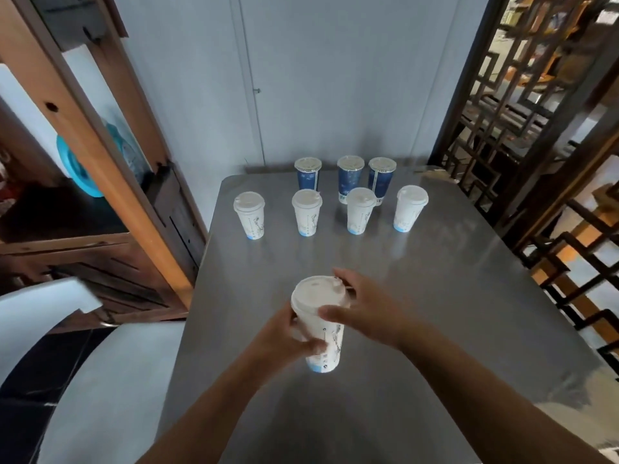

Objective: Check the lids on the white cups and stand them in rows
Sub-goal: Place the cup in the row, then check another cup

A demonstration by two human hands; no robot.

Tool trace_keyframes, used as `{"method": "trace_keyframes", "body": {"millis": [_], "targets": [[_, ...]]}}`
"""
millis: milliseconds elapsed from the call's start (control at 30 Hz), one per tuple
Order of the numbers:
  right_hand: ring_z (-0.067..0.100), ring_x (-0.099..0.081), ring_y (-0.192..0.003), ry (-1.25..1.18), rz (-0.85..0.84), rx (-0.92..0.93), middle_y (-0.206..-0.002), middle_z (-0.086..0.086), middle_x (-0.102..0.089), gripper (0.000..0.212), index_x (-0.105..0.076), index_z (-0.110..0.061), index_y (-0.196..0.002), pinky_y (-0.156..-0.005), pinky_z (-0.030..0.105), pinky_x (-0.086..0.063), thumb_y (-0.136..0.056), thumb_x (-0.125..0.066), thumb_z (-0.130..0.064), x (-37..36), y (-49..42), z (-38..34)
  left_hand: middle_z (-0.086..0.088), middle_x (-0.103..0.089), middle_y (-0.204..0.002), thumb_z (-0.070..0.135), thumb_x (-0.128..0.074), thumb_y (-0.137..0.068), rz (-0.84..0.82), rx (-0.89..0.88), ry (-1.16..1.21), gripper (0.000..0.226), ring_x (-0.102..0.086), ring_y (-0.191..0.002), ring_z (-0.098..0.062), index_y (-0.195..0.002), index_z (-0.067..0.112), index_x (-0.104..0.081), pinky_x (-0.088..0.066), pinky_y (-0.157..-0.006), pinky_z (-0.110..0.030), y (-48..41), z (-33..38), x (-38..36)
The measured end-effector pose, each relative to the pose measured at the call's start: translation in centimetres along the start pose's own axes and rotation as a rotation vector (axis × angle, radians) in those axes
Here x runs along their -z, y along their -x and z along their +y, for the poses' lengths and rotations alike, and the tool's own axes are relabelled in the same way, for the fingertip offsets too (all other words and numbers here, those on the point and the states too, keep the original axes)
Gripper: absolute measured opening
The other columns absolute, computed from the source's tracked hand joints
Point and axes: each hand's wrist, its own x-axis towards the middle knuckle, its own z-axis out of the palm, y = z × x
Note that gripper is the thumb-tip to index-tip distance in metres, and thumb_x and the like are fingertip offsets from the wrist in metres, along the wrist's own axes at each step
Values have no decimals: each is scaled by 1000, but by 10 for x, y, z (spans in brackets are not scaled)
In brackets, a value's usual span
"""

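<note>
Items on and around the table, nearest first:

1. Left hand (288,333): wrapped round the body of a tall white paper cup (330,346) with faint line drawings and a pale blue base band; the thumb lies across the near side.
2. Right hand (365,309): clamped on the cup's white plastic lid (318,294), thumb on the near rim and fingers curled over the far rim. The two hands are close together on the one cup.
3. The held cup: near the front middle of the table, leaning slightly. I cannot tell whether its base touches the surface.
4. Brushed grey metal table (435,296): rounded corners, dull reflections.
5. Row of four white lidded cups of the same pattern, upright and apart from one another across the far half: first (249,214), second (307,212), third (360,211), fourth (410,207).
6. Three dark blue paper cups with clear lids, just behind that row: (307,174), (349,177), (382,177).
7. Brown wooden cabinet (100,162) to the left of the table.
8. Dark wooden lattice screen (502,112) to the right.
9. Pale grey wall (335,78) behind.
</note>
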Motion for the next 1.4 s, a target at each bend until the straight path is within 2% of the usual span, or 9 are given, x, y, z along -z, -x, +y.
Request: {"method": "trace_keyframes", "body": {"millis": [133,200,333,600,800,967,1100,1267,1400], "targets": [[14,-44,-134,8,18,23,-149,-3,-43,90,-31,-22,-149,-113,39,-37,-75,-81,-35,-21,1,33,12,-68,-125,29,-86,-64,-19,-14,-66,79,-65,-117,-14,-133,40,-50,-56,-94,-52,-13,-34,-16],[13,-41,-135,28,43,49,-149,-2,-43,89,-33,-19,-149,-114,32,-33,-75,-82,-29,-32,0,50,10,-65,-131,25,-88,-68,-23,-13,-87,83,-63,-120,-13,-138,37,-46,-55,-97,-50,-17,-48,-25],[9,-41,-124,82,62,89,-143,5,-44,89,-34,-11,-147,-98,-3,-19,-74,-83,-21,-56,-2,78,14,-63,-130,23,-88,-71,-23,-19,-150,81,-63,-118,-8,-138,39,-45,-56,-96,-45,-25,-76,-37],[25,-39,-137,55,80,95,-137,-1,-46,81,-41,-12,-142,-113,42,-35,-74,-82,-24,-76,-10,102,19,-62,-131,29,-87,-70,-23,7,-217,80,-60,-120,-4,-138,36,-46,-49,-103,-35,-31,-100,-40],[18,-33,-141,108,-123,-56,-156,-1,-33,89,-21,-21,-154,-109,28,-26,-84,-67,-51,-58,-31,92,15,-65,-130,29,-87,-71,-25,19,-232,78,-61,-120,-6,-139,33,-48,-49,-105,-43,-33,-102,-39],[30,-51,-122,569,9,190,-134,10,-55,67,-50,-15,-133,-102,40,-39,-90,-36,-64,-65,-62,63,10,-67,-127,30,-85,-73,-28,67,-222,75,-62,-118,-9,-138,29,-49,-49,-104,-43,-33,-102,-40],[31,-58,-113,782,-67,216,-121,8,-64,81,-59,-16,-120,-98,45,-42,-85,-8,-68,-84,-79,56,8,-67,-123,30,-83,-76,-44,89,-220,67,-62,-117,-12,-135,26,-51,-49,-103,-44,-34,-103,-39],[29,-63,-89,848,-26,224,-96,5,-68,50,-64,-17,-98,-74,36,-47,-93,-25,-49,-98,-78,67,5,-65,-123,32,-83,-76,-17,90,-244,67,-62,-115,-14,-133,24,-49,-50,-98,-44,-30,-106,-45],[29,-62,-83,863,6,266,-93,6,-67,49,-63,-16,-92,-67,36,-47,-91,-19,-39,-99,-80,69,7,-67,-121,39,-84,-74,72,126,-266,69,-63,-111,-11,-131,25,-50,-51,-91,-32,-26,-107,-56]]}}
